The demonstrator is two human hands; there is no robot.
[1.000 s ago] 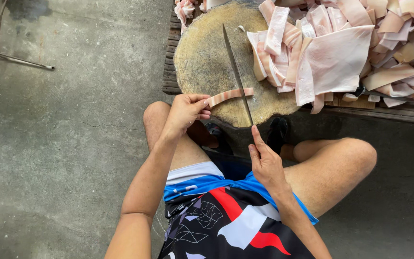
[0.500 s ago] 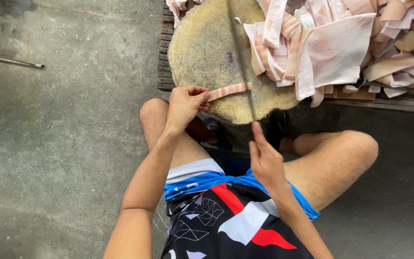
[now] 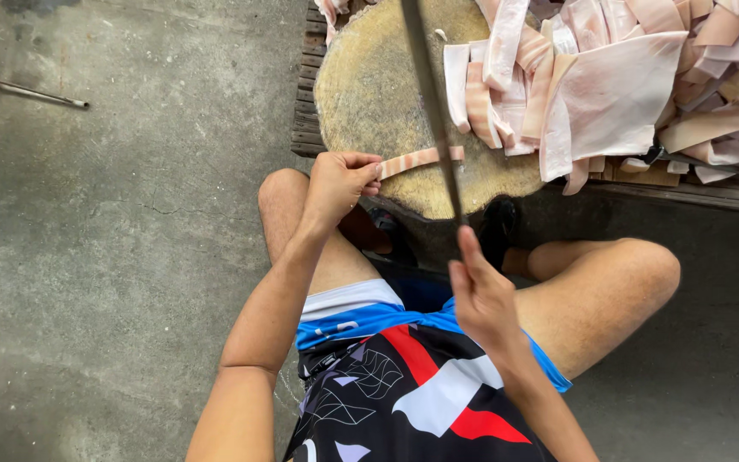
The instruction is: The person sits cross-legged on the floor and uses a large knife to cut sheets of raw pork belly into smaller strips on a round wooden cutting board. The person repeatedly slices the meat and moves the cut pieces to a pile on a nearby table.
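Head cam: looking down at seated person, bare knees apart, patterned shorts, concrete floor [image 3: 113, 257] underneath.
L hand: left hand [image 3: 339, 184] is pinching near end of pork strip [image 3: 416, 160] w/ fingers closed on it, at near-left edge of block.
R hand: right hand [image 3: 481, 295] is wrapping closed round handle of long knife [image 3: 429, 103]; handle itself mostly hidden in fist.
Knife: blade is running away from body, up across block, crossing over far end of strip. Contact w/ strip or a gap above it: cannot tell.
Strip: lying flat on round wooden chopping block [image 3: 369, 94], pink/white layered, stretching from L fingers to under blade.
Block: sitting on slatted wooden pallet [image 3: 305, 103]; top stained yellow-brown.
Stock: pile of pork slabs [image 3: 617, 85] and cut strips is covering right side of block and spilling onto pallet, incl. one broad pale sheet.
Progress (est.): many strips appear already cut in pile; broad sheet and several big pieces are remaining uncut, so work looks partway, lots left. Current strip is showing no cut yet.
Misc: thin metal rod [image 3: 23, 90] is lying on floor at far left; dark shoe [image 3: 498, 231] is showing below block.
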